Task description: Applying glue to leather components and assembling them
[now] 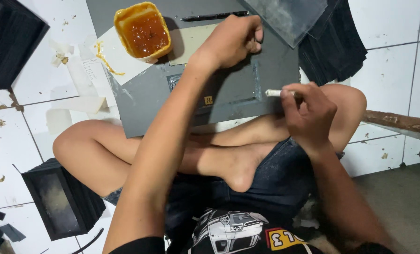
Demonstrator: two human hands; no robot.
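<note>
I sit cross-legged on a white tiled floor with a large grey board [149,94] lying in front of my knees. My left hand [231,40] is curled into a loose fist and presses down on the board's far part, beside a beige card [188,44]. My right hand [308,110] grips a small white stick-like tool [274,93], whose tip rests at the board's right edge. A yellow tub of amber glue [143,30] stands on the board's far left corner, on a white paper scrap [120,63].
A black pen [214,17] lies at the board's far edge. Dark sheet stacks lie at top left [10,42], top right [334,44] and lower left [62,202]. Paper strips [78,101] litter the tiles. A rusty bar [398,123] runs along the right.
</note>
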